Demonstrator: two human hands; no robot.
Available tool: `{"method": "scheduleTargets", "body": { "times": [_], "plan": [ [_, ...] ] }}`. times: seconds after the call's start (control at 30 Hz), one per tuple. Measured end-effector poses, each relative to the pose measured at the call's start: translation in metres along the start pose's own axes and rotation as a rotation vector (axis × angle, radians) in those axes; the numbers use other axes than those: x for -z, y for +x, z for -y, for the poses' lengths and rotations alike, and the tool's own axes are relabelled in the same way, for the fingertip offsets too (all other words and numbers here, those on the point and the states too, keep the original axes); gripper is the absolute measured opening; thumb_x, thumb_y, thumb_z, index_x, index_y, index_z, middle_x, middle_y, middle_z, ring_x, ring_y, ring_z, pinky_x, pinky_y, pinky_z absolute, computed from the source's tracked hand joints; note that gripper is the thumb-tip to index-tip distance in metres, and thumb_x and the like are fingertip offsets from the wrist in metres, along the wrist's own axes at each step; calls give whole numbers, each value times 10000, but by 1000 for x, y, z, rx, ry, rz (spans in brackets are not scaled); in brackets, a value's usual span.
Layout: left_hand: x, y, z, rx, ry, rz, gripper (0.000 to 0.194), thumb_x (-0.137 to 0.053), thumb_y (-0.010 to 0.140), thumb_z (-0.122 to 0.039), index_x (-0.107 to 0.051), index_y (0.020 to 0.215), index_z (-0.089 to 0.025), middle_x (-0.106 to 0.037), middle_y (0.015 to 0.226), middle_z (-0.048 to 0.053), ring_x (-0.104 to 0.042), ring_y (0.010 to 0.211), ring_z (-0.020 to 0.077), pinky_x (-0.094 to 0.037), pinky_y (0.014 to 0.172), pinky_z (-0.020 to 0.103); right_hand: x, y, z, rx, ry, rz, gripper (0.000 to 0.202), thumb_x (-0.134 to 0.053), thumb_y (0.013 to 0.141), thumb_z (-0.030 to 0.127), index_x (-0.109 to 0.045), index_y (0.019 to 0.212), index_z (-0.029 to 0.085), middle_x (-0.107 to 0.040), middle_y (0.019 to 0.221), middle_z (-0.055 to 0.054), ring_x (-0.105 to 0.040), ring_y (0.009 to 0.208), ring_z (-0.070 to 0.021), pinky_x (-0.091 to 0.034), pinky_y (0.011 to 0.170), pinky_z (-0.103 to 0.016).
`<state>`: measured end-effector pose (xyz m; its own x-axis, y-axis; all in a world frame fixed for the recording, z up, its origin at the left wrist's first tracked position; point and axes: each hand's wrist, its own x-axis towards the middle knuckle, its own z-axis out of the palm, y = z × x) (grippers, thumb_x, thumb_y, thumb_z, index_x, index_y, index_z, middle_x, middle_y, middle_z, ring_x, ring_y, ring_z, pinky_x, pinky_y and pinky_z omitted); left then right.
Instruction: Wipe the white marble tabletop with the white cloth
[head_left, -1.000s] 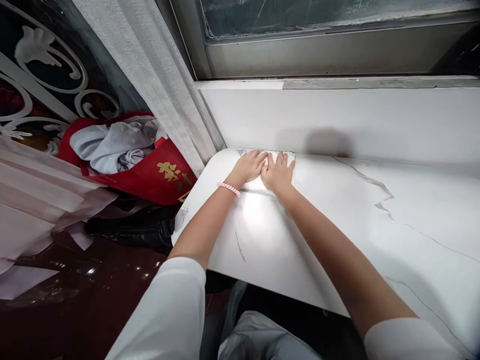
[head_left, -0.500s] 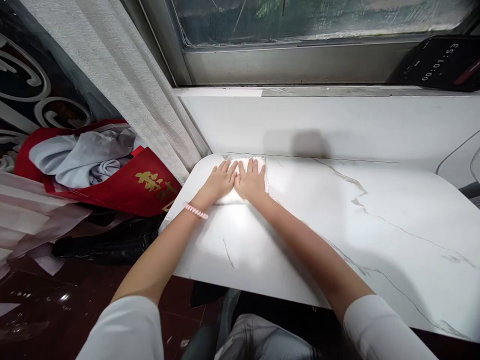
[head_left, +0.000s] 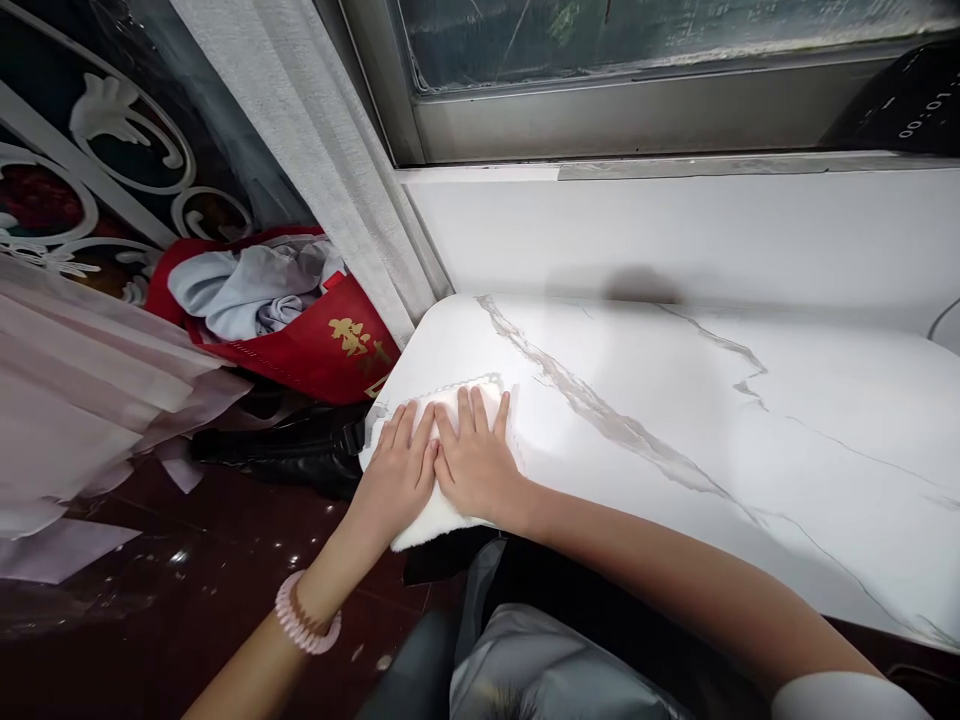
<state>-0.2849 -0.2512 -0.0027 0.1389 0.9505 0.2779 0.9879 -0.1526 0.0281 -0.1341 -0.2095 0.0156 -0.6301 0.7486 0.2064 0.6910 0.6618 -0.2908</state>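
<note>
A white fluffy cloth (head_left: pixel 442 512) lies under both palms at the near left end of a white marble-patterned table (head_left: pixel 660 370). Its lower corner hangs past the table's front edge. My left hand (head_left: pixel 397 465) rests flat on the cloth's left part, fingers stretched out and pointing away from me. Beside it, my right hand (head_left: pixel 480 455) presses flat with its fingers spread, and the two thumbs touch or nearly touch. A pink coiled band (head_left: pixel 306 615) circles my left wrist.
Left of the table sits a red bag (head_left: pixel 300 345) stuffed with pale grey cloth (head_left: pixel 262 285), a black bag (head_left: pixel 277 455) below it. A grey curtain (head_left: pixel 330 150) hangs by the window. On the sill at right leans a phone (head_left: pixel 907 110) showing a timer.
Both hands have slid the cloth from the table's back left edge toward me, to the front left edge. The view has shifted a little left.
</note>
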Motion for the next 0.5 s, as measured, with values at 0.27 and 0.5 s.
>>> {"method": "scheduleTargets", "body": {
  "times": [0.27,0.5],
  "plan": [
    [-23,89,29,145,36,78,503,-247,1005,-305,-414,1435,-104,-444,1462,206,-363,1392,324,-362,1080,542,-13,81,-34,-96,-9,-28,537,-341,961,290,-400,1468,121,-324,1539,-218,-241,1430,-354,-104,1137,-609],
    [-50,203,42,177,-22,84,469,-287,1008,-261,-403,1450,-155,-424,1486,158,-356,1395,270,-288,1134,484,-14,164,-97,-246,-18,-84,514,-337,950,263,-434,1443,156,-349,1537,-174,-258,1429,-307,-129,1142,-557]
  ]
}}
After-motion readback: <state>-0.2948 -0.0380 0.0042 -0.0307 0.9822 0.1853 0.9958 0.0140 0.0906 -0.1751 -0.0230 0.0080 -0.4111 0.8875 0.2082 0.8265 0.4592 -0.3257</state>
